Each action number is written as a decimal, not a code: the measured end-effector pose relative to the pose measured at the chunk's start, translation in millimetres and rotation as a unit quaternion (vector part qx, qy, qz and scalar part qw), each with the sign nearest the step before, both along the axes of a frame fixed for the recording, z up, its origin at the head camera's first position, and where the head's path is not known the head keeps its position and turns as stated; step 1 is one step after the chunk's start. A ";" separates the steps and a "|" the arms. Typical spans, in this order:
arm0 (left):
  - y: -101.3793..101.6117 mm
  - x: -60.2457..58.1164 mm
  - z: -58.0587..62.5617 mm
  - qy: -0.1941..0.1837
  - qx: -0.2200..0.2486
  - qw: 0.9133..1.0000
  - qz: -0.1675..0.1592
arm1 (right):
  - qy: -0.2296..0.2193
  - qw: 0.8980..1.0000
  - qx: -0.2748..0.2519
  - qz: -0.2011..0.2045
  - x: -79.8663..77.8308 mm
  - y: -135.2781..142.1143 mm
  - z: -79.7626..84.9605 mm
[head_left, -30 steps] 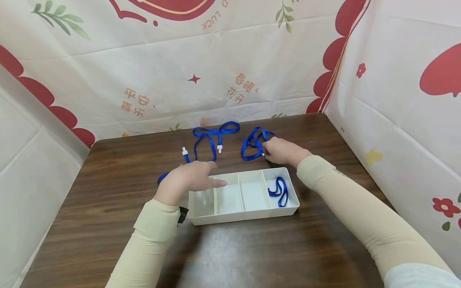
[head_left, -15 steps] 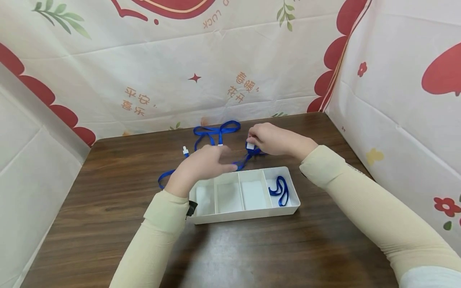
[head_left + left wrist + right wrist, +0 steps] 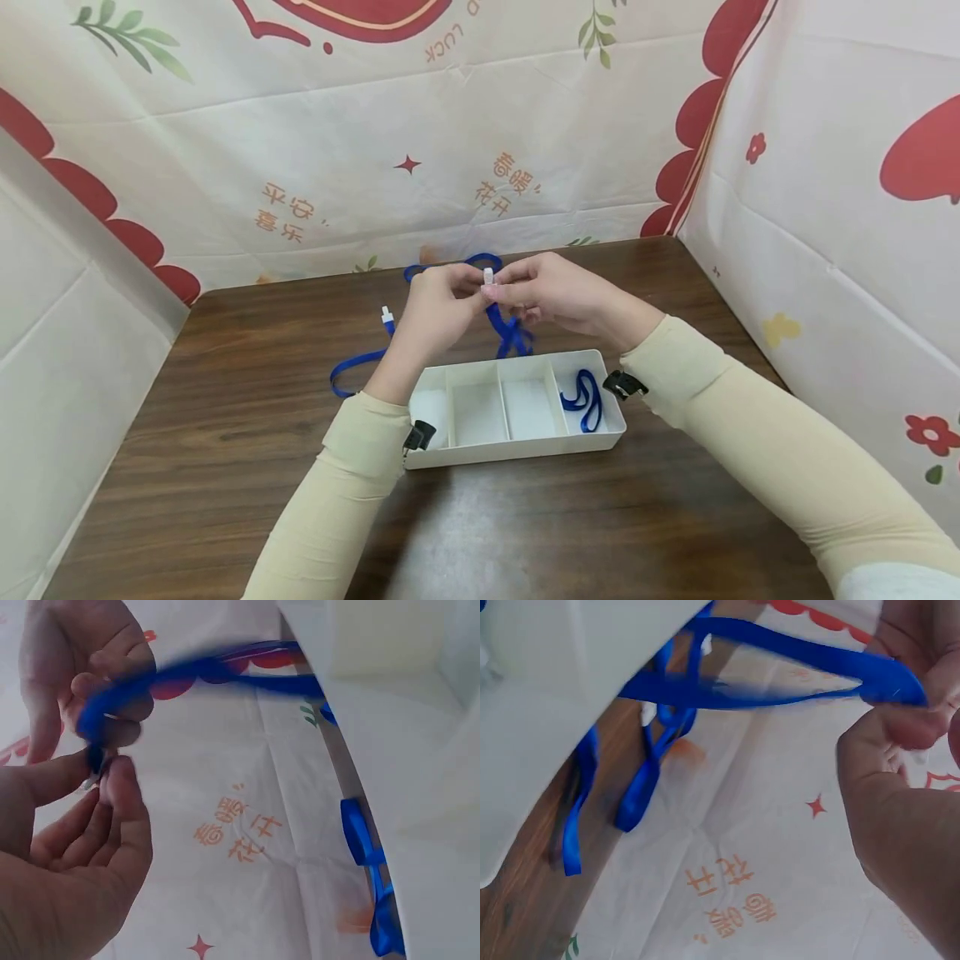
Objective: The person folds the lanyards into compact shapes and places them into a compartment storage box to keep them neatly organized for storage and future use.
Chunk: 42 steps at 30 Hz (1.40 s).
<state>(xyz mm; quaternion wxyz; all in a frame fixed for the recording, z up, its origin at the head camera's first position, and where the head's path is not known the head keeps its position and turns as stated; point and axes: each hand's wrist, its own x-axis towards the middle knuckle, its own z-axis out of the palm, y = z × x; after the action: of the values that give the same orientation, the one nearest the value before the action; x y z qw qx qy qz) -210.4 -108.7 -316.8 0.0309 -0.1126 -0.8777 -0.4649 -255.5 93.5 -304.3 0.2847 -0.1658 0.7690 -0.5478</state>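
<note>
A blue lanyard (image 3: 496, 318) hangs from its white plastic clip (image 3: 488, 276), which both hands pinch above the back of the box. My left hand (image 3: 444, 307) holds the clip from the left between thumb and fingers. From the right, my right hand (image 3: 558, 292) grips it with thumb and forefinger. In the left wrist view the lanyard's strap (image 3: 191, 675) is blurred and runs off behind the box. The white divided box (image 3: 517, 450) stands below the hands, with another blue lanyard (image 3: 592, 402) coiled in its rightmost compartment.
Behind my left hand, a blue lanyard (image 3: 483, 257) lies partly hidden on the brown table (image 3: 247, 375). Left of the box lies a strap (image 3: 345, 367) with a white clip (image 3: 387, 314). Printed cloth (image 3: 360, 150) hangs behind the table and at its sides.
My right hand has lifted the lanyard from the table and carried it left. My left hand has moved up and right from over the box, and now both hands meet at the clip.
</note>
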 end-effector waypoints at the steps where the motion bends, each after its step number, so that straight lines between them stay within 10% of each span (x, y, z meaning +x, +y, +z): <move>1: -0.5 0.8 0.8 -0.003 0.023 1.000 0.010 | 0.000 1.000 -0.001 -0.002 0.4 0.0 2.2; 11: -4.3 1.6 5.5 0.008 0.155 0.985 0.075 | -0.012 0.999 -0.040 0.031 6.8 -3.4 6.4; 18: -43.4 -1.3 9.0 0.017 0.223 0.965 0.135 | 0.034 0.998 -0.005 0.051 7.7 18.2 15.6; 28: -72.2 2.3 8.0 -0.027 0.339 0.937 0.077 | 0.117 0.985 0.119 0.040 7.9 38.0 25.1; 36: -54.2 16.3 22.9 -0.025 0.255 0.967 -0.004 | 0.127 0.980 0.101 0.113 11.3 25.9 14.7; 42: -41.1 24.9 33.9 -0.003 0.196 0.980 -0.021 | 0.189 0.975 0.077 0.085 12.6 16.7 11.8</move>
<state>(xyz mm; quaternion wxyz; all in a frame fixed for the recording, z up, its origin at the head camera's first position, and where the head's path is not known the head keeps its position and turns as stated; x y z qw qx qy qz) -185.6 -149.7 -282.9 0.0404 -0.1213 -0.7670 -0.6288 -242.9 110.2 -292.5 0.1916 -0.3085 0.8320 -0.4195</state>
